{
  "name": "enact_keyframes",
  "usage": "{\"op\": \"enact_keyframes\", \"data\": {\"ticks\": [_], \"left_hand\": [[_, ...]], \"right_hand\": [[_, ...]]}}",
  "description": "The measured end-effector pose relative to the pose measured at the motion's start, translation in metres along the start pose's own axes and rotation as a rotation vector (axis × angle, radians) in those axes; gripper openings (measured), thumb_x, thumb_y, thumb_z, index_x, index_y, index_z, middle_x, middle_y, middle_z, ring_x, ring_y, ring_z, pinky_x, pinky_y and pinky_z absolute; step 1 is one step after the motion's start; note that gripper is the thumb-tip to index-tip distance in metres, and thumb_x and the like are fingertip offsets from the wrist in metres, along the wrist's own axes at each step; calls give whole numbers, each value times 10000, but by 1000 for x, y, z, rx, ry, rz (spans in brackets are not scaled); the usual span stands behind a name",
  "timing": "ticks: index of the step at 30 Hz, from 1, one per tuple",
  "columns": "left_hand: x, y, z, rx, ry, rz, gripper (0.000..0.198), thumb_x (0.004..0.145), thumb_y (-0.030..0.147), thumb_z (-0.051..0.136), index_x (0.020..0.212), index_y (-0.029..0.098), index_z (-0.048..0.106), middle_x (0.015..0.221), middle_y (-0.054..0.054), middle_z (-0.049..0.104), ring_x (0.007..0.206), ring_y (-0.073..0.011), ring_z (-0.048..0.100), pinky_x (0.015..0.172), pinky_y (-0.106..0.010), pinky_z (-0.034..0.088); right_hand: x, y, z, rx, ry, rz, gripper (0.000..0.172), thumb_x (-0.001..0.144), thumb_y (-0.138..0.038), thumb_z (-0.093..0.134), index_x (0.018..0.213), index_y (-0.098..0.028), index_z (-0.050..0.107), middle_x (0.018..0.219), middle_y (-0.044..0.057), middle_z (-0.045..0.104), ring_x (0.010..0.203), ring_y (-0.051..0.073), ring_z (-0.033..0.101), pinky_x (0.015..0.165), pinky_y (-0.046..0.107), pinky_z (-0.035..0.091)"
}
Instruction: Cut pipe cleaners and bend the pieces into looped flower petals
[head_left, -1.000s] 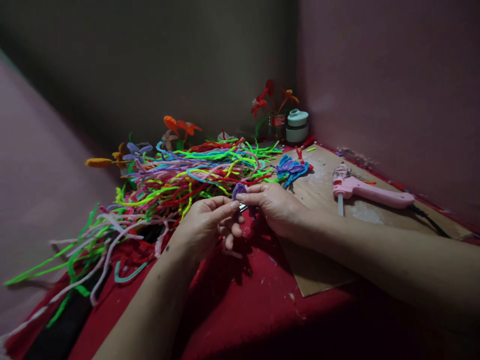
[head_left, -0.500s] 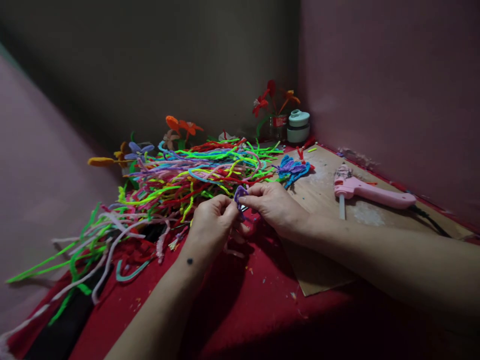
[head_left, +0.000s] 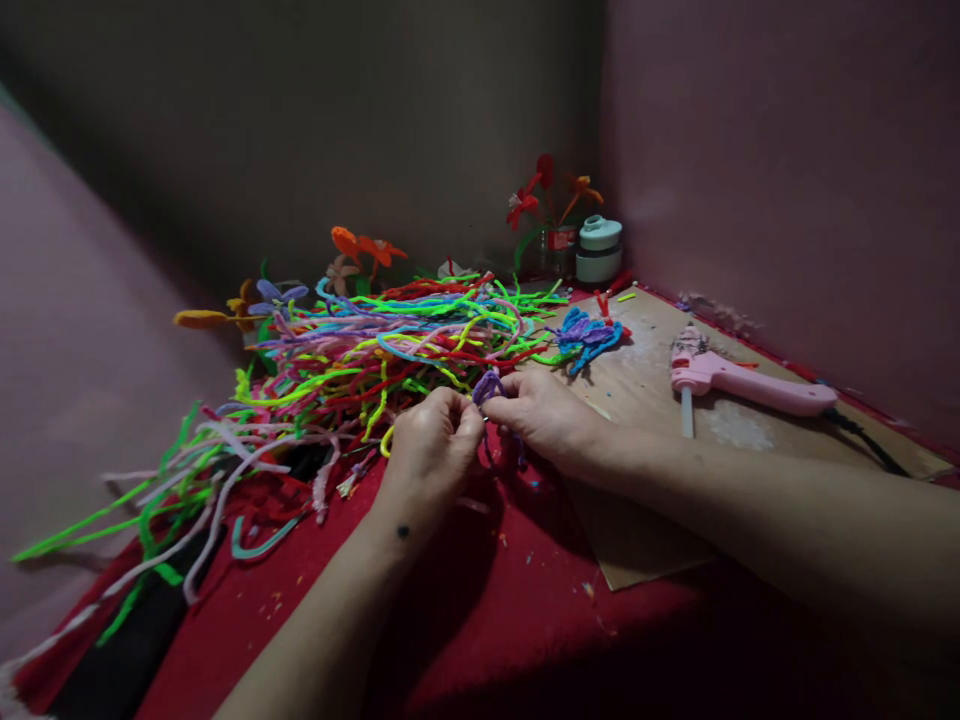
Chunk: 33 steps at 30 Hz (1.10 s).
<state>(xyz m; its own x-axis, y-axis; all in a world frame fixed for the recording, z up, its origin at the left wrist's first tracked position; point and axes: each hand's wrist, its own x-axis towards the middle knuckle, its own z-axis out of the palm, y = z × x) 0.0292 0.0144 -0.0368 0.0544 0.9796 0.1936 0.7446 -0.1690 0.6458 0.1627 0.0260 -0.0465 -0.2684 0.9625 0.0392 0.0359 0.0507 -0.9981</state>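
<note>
A looped purple pipe cleaner [head_left: 487, 386] is pinched between my two hands, above the red cloth [head_left: 517, 600]. My left hand [head_left: 437, 440] has its thumb and fingers closed at the left side of the loop. From the right, my right hand [head_left: 546, 415] grips the loop with thumb and forefinger. Thin purple ends dangle below the fingers. Just behind my hands spreads a heap of many-coloured pipe cleaners [head_left: 420, 330]. A blue and purple pipe cleaner piece [head_left: 587, 338] lies on the brown board [head_left: 645, 400], beyond my right hand.
On the board's right side rests a pink glue gun [head_left: 750, 380] with a dark cord. Red and orange flowers [head_left: 523, 205] stand in a jar beside a pale green container [head_left: 599, 250] at the back. Orange flowers [head_left: 379, 250] rise behind the heap.
My left hand has moved slightly right, and its lower fingers are now curled in. The purple loop is turned a little, with its loose ends showing below.
</note>
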Motion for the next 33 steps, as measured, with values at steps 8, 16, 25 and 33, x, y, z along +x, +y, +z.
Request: {"op": "enact_keyframes", "data": {"ticks": [8, 16, 25, 33], "left_hand": [[3, 2, -9, -61, 35, -8, 179, 723, 323, 514, 644, 171, 564, 452, 28, 545, 384, -93, 460, 389, -181, 321], [4, 8, -24, -362, -76, -139, 127, 727, 249, 521, 627, 171, 515, 399, 28, 575, 295, -98, 474, 330, -175, 341], [3, 8, -19, -386, -33, -95, 85, 738, 222, 505, 664, 179, 504, 446, 24, 615, 361, -124, 561, 410, -205, 454], [6, 8, -22, -492, -25, -88, 104, 721, 211, 511, 623, 180, 507, 456, 19, 615, 359, -112, 542, 419, -206, 456]], "right_hand": [[3, 1, -3, 52, -39, -11, 119, 684, -175, 534, 573, -134, 523, 496, -38, 452, 417, 52, 356, 417, 212, 240], [-1, -8, -6, 37, -186, 8, 154, 723, -165, 570, 576, -120, 560, 489, -24, 517, 401, 57, 414, 419, 209, 325], [2, -5, -1, 391, 50, -92, 59, 731, -121, 565, 711, -145, 514, 576, -17, 585, 438, 71, 523, 446, 199, 428], [-3, 1, 3, 96, -198, 111, 158, 753, -150, 569, 597, -137, 546, 396, -47, 460, 315, 50, 396, 327, 171, 304]]}}
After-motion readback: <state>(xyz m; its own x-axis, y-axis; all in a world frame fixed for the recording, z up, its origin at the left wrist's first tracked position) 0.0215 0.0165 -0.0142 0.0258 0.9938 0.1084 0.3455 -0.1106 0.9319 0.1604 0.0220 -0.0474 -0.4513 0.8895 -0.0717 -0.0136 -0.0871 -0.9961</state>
